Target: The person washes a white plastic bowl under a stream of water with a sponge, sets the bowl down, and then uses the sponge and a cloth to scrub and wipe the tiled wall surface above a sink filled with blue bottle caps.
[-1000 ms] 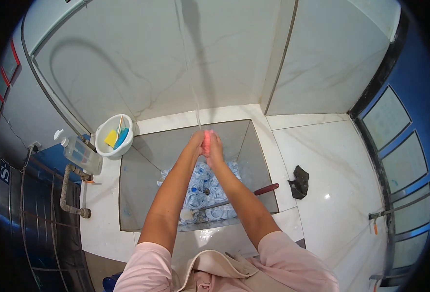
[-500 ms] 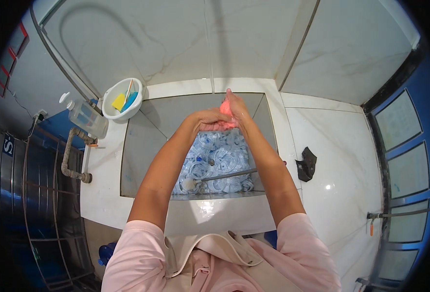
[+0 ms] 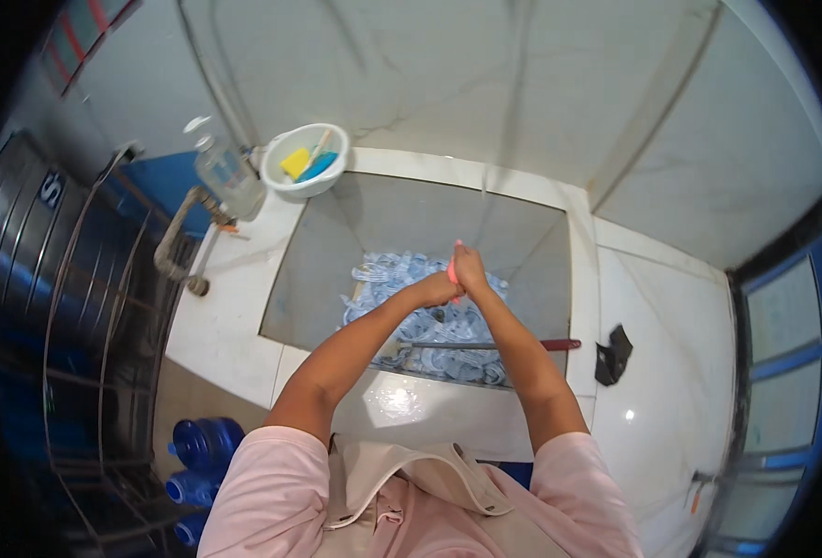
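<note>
Both my hands are closed around a coral-pink cloth (image 3: 454, 270) and hold it above the sink. My left hand (image 3: 441, 289) grips its lower part, with my right hand (image 3: 470, 268) just above and to the right, almost touching. Most of the cloth is hidden inside my fingers. Below lies a heap of pale blue, clear plastic pieces (image 3: 411, 321) in the sink (image 3: 337, 223). A long-handled brush (image 3: 555, 345) with a dark red grip rests across the near part of the sink, partly behind my right forearm.
At the sink's back left corner stands a white bowl (image 3: 285, 181) with a yellow sponge (image 3: 295, 164) and a blue item. Beside it is a clear pump bottle (image 3: 228, 177). A black scrap (image 3: 614, 355) lies on the right counter. Blue water jugs (image 3: 206, 444) stand low at left.
My hands have come down and nearer with the cloth, and now close more tightly on it. The view has shifted and tilted; the brush's red grip now shows.
</note>
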The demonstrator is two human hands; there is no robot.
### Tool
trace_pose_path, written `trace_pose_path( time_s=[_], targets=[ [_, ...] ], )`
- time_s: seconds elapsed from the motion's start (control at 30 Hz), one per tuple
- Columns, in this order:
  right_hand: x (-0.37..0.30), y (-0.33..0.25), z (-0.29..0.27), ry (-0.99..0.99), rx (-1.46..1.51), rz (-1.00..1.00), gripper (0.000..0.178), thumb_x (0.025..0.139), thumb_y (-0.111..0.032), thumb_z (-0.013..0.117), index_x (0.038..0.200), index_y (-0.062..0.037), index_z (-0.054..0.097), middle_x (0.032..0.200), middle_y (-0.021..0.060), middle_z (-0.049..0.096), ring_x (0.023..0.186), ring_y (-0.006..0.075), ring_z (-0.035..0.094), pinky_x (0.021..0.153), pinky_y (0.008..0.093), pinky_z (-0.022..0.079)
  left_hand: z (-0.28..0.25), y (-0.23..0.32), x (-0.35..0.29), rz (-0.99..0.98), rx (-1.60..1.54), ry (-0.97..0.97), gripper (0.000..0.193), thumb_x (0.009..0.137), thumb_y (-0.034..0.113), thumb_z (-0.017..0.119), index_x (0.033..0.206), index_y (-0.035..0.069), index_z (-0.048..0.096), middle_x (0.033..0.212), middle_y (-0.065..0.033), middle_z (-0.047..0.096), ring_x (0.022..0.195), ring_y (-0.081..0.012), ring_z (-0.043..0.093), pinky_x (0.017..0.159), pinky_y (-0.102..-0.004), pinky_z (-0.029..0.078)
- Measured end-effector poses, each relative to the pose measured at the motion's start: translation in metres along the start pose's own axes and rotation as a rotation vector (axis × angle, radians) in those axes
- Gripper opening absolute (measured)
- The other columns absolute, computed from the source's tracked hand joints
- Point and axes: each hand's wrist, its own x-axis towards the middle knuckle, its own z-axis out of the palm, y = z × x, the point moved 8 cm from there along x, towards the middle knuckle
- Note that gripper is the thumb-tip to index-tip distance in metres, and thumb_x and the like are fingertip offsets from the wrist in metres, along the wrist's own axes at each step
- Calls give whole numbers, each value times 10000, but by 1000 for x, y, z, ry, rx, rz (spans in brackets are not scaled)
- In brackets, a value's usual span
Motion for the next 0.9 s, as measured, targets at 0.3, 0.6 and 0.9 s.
trace_pose_path(
  time_s=[0.3, 0.6, 0.9],
  targets=[
    [-46, -137, 49, -52, -288, -411, 462, 949, -368, 309, 808, 23, 510, 774, 231, 546, 777, 416, 505, 717, 453, 400, -91, -3, -121, 109, -277, 192, 292, 900, 271, 494, 1020, 7, 526, 942, -59, 562, 939, -107, 520, 842, -254, 408],
    [-89, -237, 161, -336, -158, -514, 310, 913, -296, 428, 829, 1, 461, 767, 183, 522, 767, 256, 536, 704, 360, 419, -228, -50, -256, 423, -131, 877, 228, 769, 165, 665, 889, 30, 526, 749, -45, 554, 680, -107, 508, 581, -260, 409],
    [-123, -312, 214, -530, -100, -430, 274, 858, -266, 577, 894, 6, 576, 697, 17, 545, 662, 99, 470, 633, 259, 414, -308, -47, -367, 220, -87, 524, 223, 806, 223, 652, 816, 72, 489, 708, 40, 473, 661, -42, 427, 553, -210, 355]
  ],
)
